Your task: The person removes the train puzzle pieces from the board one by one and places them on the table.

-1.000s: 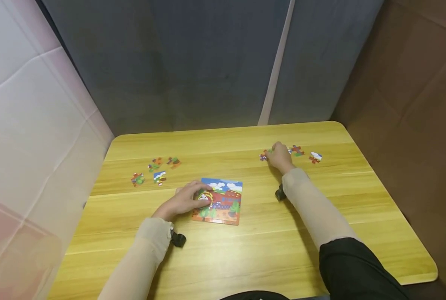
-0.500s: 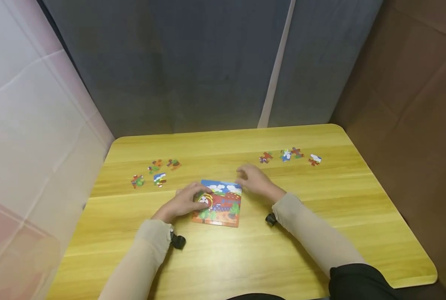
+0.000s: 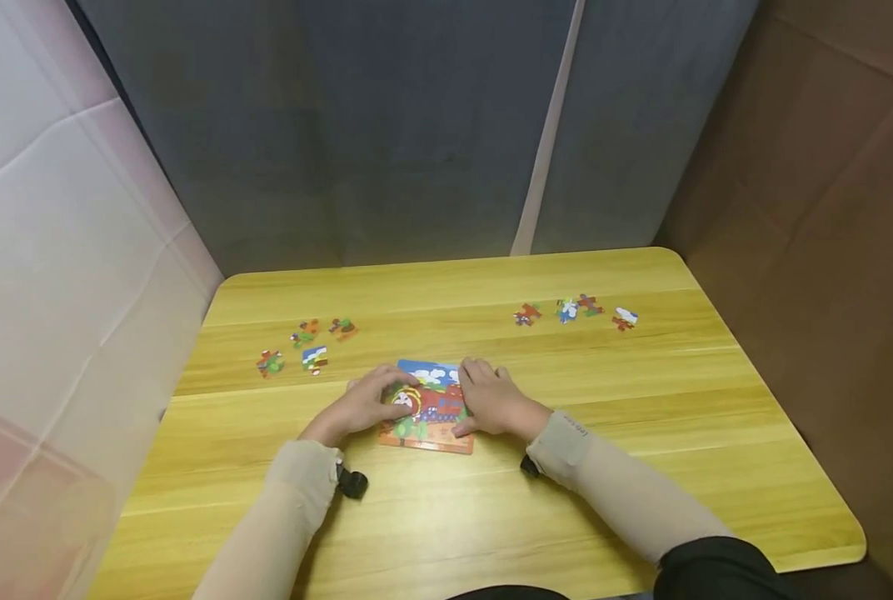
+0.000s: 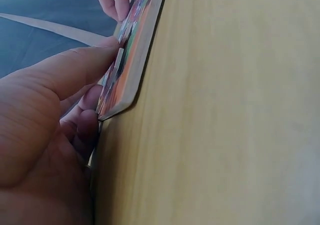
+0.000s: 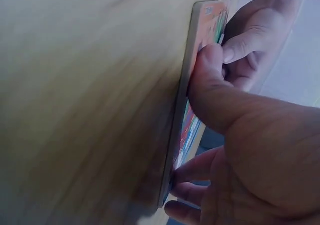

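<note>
A square jigsaw puzzle board (image 3: pixel 429 432) with a bright red train picture lies in front of me. At its left side, my left hand (image 3: pixel 360 406) holds it, thumb and forefinger on the picture. The left thumb (image 4: pixel 87 67) lies beside a slightly raised piece edge in the left wrist view, other fingers low at the board's side. My right hand (image 3: pixel 495 402) holds the right side of the board. In the right wrist view, the right thumb (image 5: pixel 210 67) is on the picture and the fingertips (image 5: pixel 182 177) reach the board's edge. Both hands cover parts of the picture.
Loose puzzle pieces (image 3: pixel 315 359) lie in a group at the left of the wooden table (image 3: pixel 431 525). Further puzzle pieces (image 3: pixel 567 311) are scattered at the back right. A grey curtain (image 3: pixel 341 133) stands behind, with a brown one (image 3: pixel 814 208) at the right.
My right hand has left the loose pieces at the back right and come down leftward onto the board's right side. The left hand has kept its hold.
</note>
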{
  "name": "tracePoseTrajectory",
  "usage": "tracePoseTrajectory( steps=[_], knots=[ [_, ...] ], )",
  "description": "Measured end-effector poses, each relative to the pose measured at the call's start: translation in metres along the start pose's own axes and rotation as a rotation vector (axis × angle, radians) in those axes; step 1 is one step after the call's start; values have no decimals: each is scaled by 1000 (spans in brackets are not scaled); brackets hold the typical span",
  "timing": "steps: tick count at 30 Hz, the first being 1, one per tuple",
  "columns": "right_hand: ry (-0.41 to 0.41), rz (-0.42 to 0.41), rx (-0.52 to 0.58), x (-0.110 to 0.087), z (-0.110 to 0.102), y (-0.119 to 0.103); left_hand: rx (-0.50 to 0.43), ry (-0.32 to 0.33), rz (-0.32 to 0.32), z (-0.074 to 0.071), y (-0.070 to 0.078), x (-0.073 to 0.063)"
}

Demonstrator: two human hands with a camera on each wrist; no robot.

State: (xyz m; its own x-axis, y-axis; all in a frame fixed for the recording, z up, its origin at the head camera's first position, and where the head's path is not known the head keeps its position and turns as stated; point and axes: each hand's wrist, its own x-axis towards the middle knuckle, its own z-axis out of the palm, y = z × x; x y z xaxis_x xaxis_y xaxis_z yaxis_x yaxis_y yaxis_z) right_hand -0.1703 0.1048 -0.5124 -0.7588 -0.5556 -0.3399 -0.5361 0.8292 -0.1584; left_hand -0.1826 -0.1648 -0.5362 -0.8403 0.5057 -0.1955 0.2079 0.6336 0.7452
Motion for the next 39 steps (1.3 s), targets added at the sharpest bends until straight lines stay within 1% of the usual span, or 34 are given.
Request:
tracePoseTrajectory(
  steps=[7,14,19,22,24,25,28,32,34,36,39],
  knots=[
    [32,17,-10,1,-1,-5,0,23,41,1,0,-1],
    [51,21,22,-1,1,-4,23,68,21,2,3,-1],
    [70,11,37,0,4,-2,111,107,40,2,6,-1],
    [76,5,42,1,5,0,183,153,49,2,9,0],
    [81,-1,47,1,5,1,212,195,55,2,12,1],
    [83,-3,46,1,5,1,212,207,55,2,14,1],
    [85,-1,45,1,5,2,161,204,37,2,17,1],
    [86,-2,43,2,6,3,85,185,-9,2,17,0],
    [90,-7,48,1,7,3,66,197,-22,1,16,-2],
    [96,-6,51,0,8,3,40,207,-27,1,16,-2],
    [98,2,50,-3,12,3,8,204,-30,1,14,-3]
  ],
)
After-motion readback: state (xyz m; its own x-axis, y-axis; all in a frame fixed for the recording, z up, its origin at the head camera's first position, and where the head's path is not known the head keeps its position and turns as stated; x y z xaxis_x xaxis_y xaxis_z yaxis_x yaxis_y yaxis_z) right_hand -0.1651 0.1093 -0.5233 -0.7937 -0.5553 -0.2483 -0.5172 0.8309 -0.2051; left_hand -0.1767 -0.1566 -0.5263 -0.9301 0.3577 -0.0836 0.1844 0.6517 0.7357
